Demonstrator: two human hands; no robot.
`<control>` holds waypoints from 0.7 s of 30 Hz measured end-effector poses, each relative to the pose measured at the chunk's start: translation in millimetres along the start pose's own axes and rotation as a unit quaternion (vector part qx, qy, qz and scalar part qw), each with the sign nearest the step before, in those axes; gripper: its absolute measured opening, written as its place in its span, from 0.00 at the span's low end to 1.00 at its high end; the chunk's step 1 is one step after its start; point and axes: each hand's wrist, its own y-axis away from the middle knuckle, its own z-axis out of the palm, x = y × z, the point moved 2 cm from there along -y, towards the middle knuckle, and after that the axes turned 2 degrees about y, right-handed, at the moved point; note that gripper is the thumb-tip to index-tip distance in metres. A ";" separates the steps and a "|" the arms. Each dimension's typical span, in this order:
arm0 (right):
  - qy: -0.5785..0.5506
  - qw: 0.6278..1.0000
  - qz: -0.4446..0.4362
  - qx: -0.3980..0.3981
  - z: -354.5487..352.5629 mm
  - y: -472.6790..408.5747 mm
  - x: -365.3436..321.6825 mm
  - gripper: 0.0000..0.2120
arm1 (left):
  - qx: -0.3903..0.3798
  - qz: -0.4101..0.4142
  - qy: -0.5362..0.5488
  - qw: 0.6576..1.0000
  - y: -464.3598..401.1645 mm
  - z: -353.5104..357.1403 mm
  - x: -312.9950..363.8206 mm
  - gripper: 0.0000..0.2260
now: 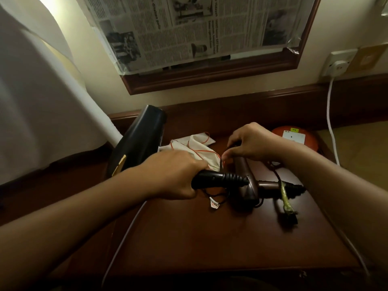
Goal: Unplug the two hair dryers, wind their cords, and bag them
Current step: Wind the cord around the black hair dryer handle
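My left hand was wrapped around the black handle at the middle of the frame, fingers curled tight on it. My right hand, just above and to the right, pinched something thin at the fingertips, probably the cord; I could not tell for sure. The brown dryer lay on the worktop under both hands, its cord looping loosely beside it, with a taped plug end to the lower right.

The loose loops looked likely to slip off if I let the pinch go slack, and the thin cord with its small tag under my left hand could snag in the winding. Pulling hard at the taped section might, I judged, strain a weak spot.

The cloth bag with its orange drawstring lay crumpled just behind my hands, touching the black dryer standing at the centre left. An orange disc sat at the right rear. The worktop was dark polished wood. Above it, newspaper covered a framed mirror; a white cable ran up to a wall socket at upper right, and a pale curtain filled the left.
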 end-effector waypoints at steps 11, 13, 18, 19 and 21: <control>0.135 0.984 -0.106 0.044 -3.3 4.4 -34.3 0.10 | -0.016 -0.114 -0.003 0.993 1.5 39.6 -4.8 0.17; 0.145 0.983 -0.104 0.040 3.3 5.4 -39.4 0.10 | -0.017 -0.137 0.003 0.990 -1.9 45.3 -8.3 0.15; 0.158 0.984 -0.075 0.044 19.1 7.1 -44.4 0.09 | 0.015 -0.169 0.005 0.985 -13.8 60.3 -17.2 0.13; 0.155 0.984 -0.069 0.047 21.5 8.5 -44.2 0.09 | 0.023 -0.173 0.008 0.985 -15.3 61.4 -18.9 0.12; 0.143 0.987 -0.052 0.055 28.3 12.0 -43.7 0.09 | 0.025 -0.183 0.025 0.983 -18.7 61.0 -21.7 0.12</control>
